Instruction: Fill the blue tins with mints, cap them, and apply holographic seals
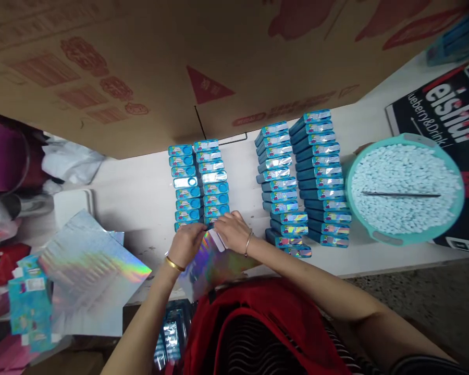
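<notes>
Holographic sheet (211,263) pinched by both hands (209,237).

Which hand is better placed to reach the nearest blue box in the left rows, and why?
The right hand. It lies against the near end of the left rows of blue boxes, fingers at the nearest box, while the left hand sits lower, gripping the shiny sheet.

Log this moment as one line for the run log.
left hand: holds shiny holographic sheet | right hand: pinching the sheet's top edge | nearby: rows of blue rectangular tins on white table
</notes>
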The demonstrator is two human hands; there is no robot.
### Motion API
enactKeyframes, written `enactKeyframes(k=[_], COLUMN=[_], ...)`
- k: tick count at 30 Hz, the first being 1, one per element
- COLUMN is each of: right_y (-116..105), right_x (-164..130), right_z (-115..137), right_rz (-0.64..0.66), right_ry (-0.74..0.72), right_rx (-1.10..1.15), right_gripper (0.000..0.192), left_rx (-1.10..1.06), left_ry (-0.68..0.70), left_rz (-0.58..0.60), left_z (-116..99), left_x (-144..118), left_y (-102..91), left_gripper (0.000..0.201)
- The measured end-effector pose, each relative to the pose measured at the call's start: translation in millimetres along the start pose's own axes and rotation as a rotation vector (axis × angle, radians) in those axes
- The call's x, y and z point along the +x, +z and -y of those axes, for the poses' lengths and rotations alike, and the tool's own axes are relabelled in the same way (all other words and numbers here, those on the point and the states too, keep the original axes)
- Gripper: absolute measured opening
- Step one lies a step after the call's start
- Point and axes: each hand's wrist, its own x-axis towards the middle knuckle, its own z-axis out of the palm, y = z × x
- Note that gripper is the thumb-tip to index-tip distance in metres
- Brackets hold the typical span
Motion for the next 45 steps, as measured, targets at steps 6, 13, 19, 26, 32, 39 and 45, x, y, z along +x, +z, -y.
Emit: enactKeyframes(k=[6, 13, 19, 26, 32, 39, 45], right_y=[3.7, 7.2, 20.9, 1.0, -12.3, -19.0, -9.5], right_x=[-0.7, -1.4, -12.1, -32.3, -11.5, 31.0, 45.0], right_z=[-14.1, -15.2, -17.2, -5.2, -20.4, -70.5, -85.4], right_rz=[-0.024, -0.05, -0.307, -0.64, -0.678, -0.6, -0.503], right_ry=[0.14, 0.176, 0.084, 0.026, 0.217, 0.349, 0.378], right_rx=[0.097, 0.029, 0.16, 0.694, 0.761, 0.366, 0.294], right_gripper=[0.026, 0.029, 0.037, 0.053, 0.033, 0.026, 0.025], left_rx=[0.292, 0.291, -0.198, -1.011, -1.031, -0.547, -0.27], left_ry=[0.097, 0.183, -0.045, -0.454, -0.478, -0.347, -0.471], left_rz=[-0.212, -0.268, -0.445, -0.719, -0.677, -0.773, -0.696], left_z=[-12.8, -40.1, -77.4, -74.4, -59.8, -32.3, -25.3], left_x=[1.6, -35.7, -54.8, 11.7, 55.1, 106.9, 119.2], left_y=[22.2, 31.8, 2.1, -3.9, 17.3, 24.2, 29.6], left_gripper=[0.02, 0.014, 0.005, 0.025, 0.019, 0.013, 0.01])
